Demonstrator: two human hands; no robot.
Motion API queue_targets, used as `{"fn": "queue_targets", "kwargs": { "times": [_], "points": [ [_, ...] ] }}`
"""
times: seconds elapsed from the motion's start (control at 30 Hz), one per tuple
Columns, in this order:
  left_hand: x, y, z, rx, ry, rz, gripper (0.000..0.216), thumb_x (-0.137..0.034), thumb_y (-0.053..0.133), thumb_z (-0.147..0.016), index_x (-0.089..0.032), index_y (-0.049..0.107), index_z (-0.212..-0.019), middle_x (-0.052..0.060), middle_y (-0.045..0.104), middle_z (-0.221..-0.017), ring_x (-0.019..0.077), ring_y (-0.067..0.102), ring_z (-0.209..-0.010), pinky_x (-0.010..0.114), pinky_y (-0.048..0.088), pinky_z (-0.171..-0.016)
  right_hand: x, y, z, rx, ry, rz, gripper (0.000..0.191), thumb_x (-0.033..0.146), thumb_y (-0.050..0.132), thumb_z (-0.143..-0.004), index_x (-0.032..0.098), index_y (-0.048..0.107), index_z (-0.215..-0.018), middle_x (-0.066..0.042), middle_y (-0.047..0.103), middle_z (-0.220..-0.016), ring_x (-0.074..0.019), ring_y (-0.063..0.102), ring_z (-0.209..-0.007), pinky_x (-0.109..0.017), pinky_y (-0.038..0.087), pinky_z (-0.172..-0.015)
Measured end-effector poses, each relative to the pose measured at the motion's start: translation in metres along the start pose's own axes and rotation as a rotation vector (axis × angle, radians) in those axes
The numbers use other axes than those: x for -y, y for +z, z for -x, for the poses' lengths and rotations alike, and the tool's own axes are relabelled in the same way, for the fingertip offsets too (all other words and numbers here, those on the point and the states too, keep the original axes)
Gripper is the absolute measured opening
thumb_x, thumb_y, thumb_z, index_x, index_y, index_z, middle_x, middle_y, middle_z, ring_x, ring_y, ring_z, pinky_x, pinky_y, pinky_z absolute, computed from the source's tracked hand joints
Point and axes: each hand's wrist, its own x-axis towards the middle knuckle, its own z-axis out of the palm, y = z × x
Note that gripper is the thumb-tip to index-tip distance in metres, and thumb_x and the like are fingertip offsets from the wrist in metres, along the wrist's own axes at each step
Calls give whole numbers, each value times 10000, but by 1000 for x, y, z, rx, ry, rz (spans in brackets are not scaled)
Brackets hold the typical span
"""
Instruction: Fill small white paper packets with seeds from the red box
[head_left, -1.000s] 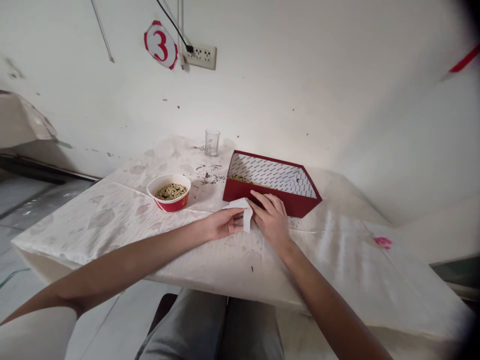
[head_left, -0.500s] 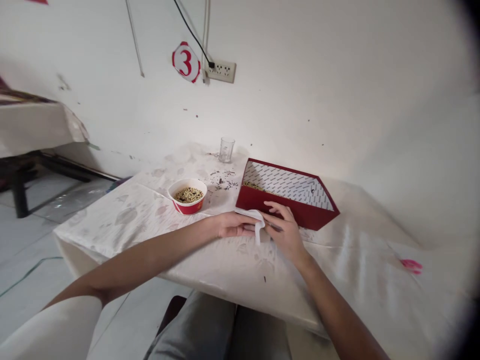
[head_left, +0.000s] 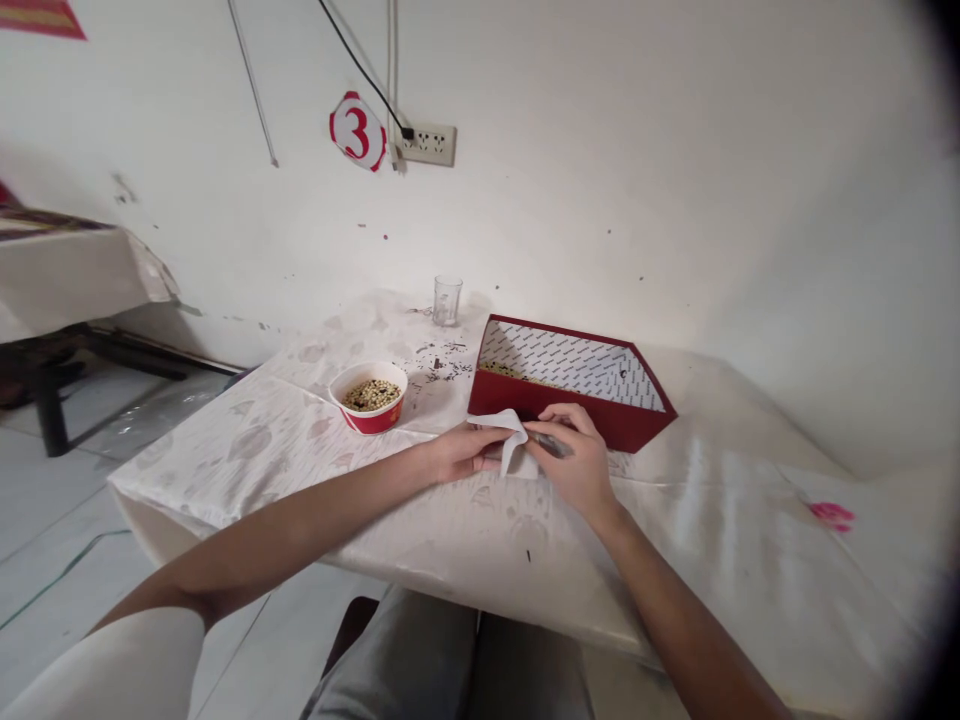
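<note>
My left hand [head_left: 457,455] pinches a folded white tissue [head_left: 508,440] on the table, just in front of a red box [head_left: 570,395]. My right hand [head_left: 574,460] rests beside it with fingers curled around a thin dark stick-like object [head_left: 551,446] that touches the tissue. The red box has a white patterned lining and some grains in its far left corner.
A red and white paper bowl of mixed beans [head_left: 370,396] stands left of the box. A small clear glass [head_left: 447,300] stands near the wall, with dark scattered bits [head_left: 442,362] in front of it. The table [head_left: 712,540] wears a white cloth with a pink mark [head_left: 831,515]. Another table [head_left: 60,270] stands at the left.
My right hand went from lying flat by the tissue to curling around the thin dark object. The tissue shifted a little in my left hand. The camera view moved.
</note>
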Motion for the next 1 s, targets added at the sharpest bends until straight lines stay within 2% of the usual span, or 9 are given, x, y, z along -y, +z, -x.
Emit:
{"fn": "queue_targets", "kwargs": {
  "times": [0.2, 0.4, 0.6, 0.7, 0.8, 1.0],
  "points": [
    [-3, 2, 3, 101, 28, 2, 232, -219, 812, -841, -113, 786, -1046, 132, 778, -1047, 164, 726, -875, 277, 618, -800, 0, 0, 0, 16, -68, 126, 234, 201, 661, -962, 346, 823, -1049, -44, 684, -1006, -215, 601, -854, -450, 539, -817],
    [-6, 2, 4, 194, -7, 85, 202, -169, 788, -838, -97, 771, -1027, 114, 771, -970, 155, 720, -821, 261, 590, -782, 6, -2, -4, 6, 31, 54, 174, 173, 709, -900, 283, 822, -973, -51, 661, -967, -217, 607, -874, -423, 537, -803],
    [-6, 1, 2, 91, -8, 74, 199, -105, 762, -843, -91, 749, -1041, 113, 781, -988, 165, 736, -826, 280, 602, -812, 7, -2, -5, 29, 184, -157, 185, 176, 726, -863, 293, 829, -963, -51, 672, -1014, -225, 632, -965, -410, 555, -855],
    [-10, 1, 1, 65, -51, 85, 167, -61, 721, -843, -102, 733, -1005, 106, 779, -953, 168, 741, -811, 273, 614, -776, 5, 1, -6, 63, 250, -296, 165, 234, 722, -887, 299, 836, -987, -47, 669, -1004, -202, 635, -915, -368, 554, -792],
    [-11, 1, 1, 34, -37, 91, 205, -29, 702, -836, -111, 720, -1023, 100, 779, -942, 165, 748, -828, 267, 622, -810, 1, 3, -6, 94, 288, -378, 166, 297, 721, -905, 298, 840, -1019, -52, 666, -1009, -181, 618, -849, -336, 534, -719],
    [-6, 3, 1, 13, 20, 77, 298, -47, 774, -807, -123, 719, -1090, 135, 783, -1075, 185, 759, -904, 288, 633, -838, -4, 5, -5, 66, 331, -385, 140, 316, 763, -858, 276, 848, -961, -48, 666, -961, -160, 580, -766, -315, 490, -647]
  ]
}}
